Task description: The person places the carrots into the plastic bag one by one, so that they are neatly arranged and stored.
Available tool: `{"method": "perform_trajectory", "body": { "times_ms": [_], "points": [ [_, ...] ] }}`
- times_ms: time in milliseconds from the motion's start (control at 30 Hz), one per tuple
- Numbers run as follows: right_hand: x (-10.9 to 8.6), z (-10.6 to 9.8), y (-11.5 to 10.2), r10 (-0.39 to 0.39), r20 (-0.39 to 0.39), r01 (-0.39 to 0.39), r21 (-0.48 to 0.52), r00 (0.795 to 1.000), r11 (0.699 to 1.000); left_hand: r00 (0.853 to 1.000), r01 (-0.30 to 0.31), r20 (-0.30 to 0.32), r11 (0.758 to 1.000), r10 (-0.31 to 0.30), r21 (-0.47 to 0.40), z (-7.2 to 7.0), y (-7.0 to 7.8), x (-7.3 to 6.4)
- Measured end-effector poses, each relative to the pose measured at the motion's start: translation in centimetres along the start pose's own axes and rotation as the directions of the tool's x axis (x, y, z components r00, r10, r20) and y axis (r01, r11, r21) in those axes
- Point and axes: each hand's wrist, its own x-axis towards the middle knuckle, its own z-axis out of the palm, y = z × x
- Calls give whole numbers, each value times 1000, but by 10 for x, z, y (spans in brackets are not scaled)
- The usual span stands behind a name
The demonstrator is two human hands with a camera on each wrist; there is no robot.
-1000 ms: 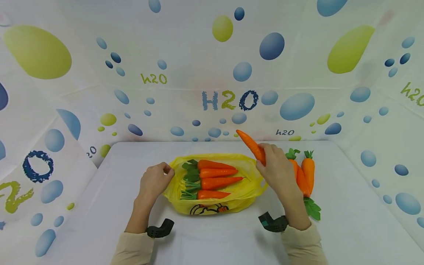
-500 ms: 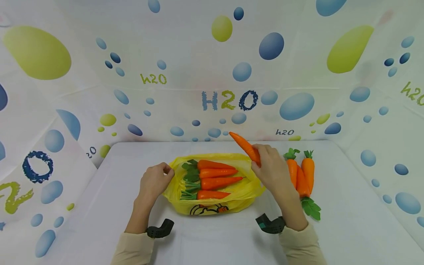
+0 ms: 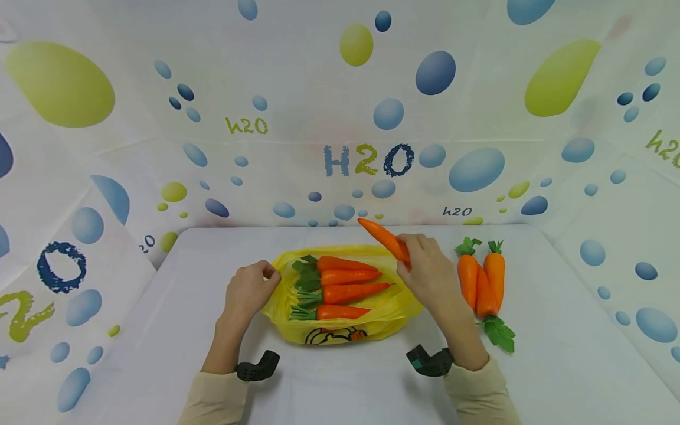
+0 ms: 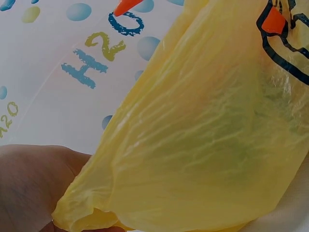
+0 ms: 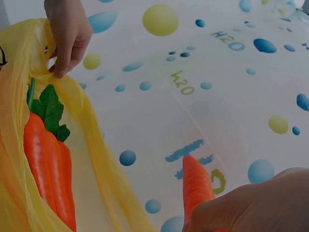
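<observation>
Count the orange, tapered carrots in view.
8: four orange, tapered carrots in the yellow plastic bag, one in the person's right hand, three on the white table at right. More may be hidden in the bag.

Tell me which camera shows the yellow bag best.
The head view: nearly the whole yellow bag shows, with four carrots inside. The left wrist view gives a close, cropped side; the right wrist view only part, along the left edge.

The right hand (image 3: 427, 271), with its carrot (image 3: 385, 239), is now farther left over the bag (image 3: 393, 329), and more of the three loose carrots (image 3: 484, 292) shows.
</observation>
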Motion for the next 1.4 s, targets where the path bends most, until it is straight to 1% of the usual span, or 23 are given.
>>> {"method": "perform_trajectory", "body": {
  "times_ms": [167,333,500,700,933,1100,1233,1400],
  "points": [
    [1,3,-2,-25,20,25,20,999,999,1000,5,3,1000,-5,0,0,0,0],
    [2,7,-7,-109,-1,109,26,994,994,1000,8,6,1000,-8,0,0,1,0],
    [2,12,-13,-193,-51,193,8,980,981,1000,9,8,1000,-9,-3,0,1,0],
    [1,20,-20,-289,-104,289,-10,952,957,1000,8,2,1000,-8,-3,1,1,0],
    [-1,28,-29,-342,-63,341,-36,938,940,1000,0,-2,1000,0,-3,0,0,-1],
    [-2,32,-36,-379,-64,376,-53,923,925,1000,5,9,1000,-5,-6,0,0,0],
    [-4,35,-40,-395,-41,394,-30,918,919,1000,13,17,1000,-13,-6,0,0,0],
    [-5,39,-43,-405,3,405,-2,914,914,1000,7,16,1000,-7,-2,-1,0,-1]
  ]
}}
